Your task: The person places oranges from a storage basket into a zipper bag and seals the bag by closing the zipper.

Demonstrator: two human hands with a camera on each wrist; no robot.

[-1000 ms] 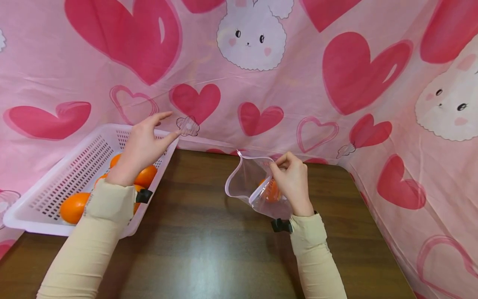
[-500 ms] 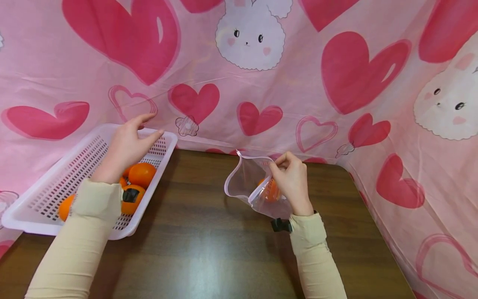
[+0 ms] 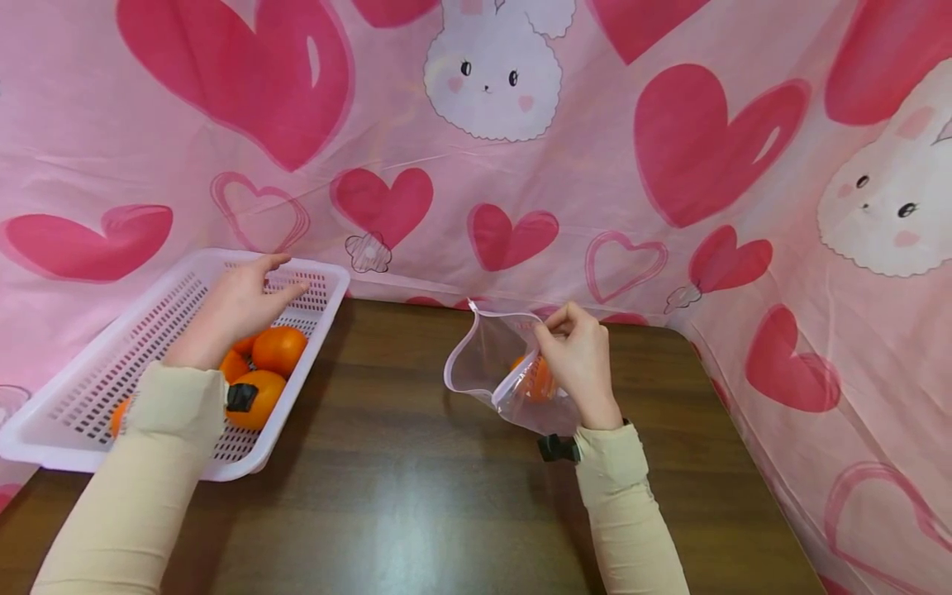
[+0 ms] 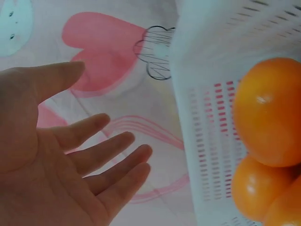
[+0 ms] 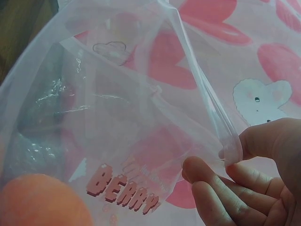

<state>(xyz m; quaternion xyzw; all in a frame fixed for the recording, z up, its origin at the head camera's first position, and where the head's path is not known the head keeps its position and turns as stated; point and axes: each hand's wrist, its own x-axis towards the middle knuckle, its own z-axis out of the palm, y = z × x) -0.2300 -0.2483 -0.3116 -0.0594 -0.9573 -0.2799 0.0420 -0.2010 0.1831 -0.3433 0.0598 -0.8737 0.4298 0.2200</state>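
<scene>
My left hand [image 3: 236, 307] hovers over the white plastic basket [image 3: 303, 376], fingers loosely spread and holding nothing. Several oranges lie in the basket; one orange [image 3: 279, 350] and another orange [image 3: 256, 402] show just right of my left wrist. In the left wrist view, the fingers [image 4: 108, 155] are apart from an orange [image 4: 270, 113]. My right hand [image 3: 580, 364] pinches the rim of a clear zip bag [image 3: 483, 355] between thumb and fingers. The bag's mouth gapes toward the left. Inside it rests an orange [image 5: 42, 202], beside printed red letters in the right wrist view.
A dark brown wooden table [image 3: 394, 463] lies under the basket and bag. Pink cloth [image 3: 461, 173] with hearts and rabbits hangs along the back and right sides. The basket's raised wall [image 3: 327, 322] stands between the oranges and the bag.
My left hand has moved left and down from beyond the basket's right rim to above its inside. My right hand and the bag have stayed nearly still.
</scene>
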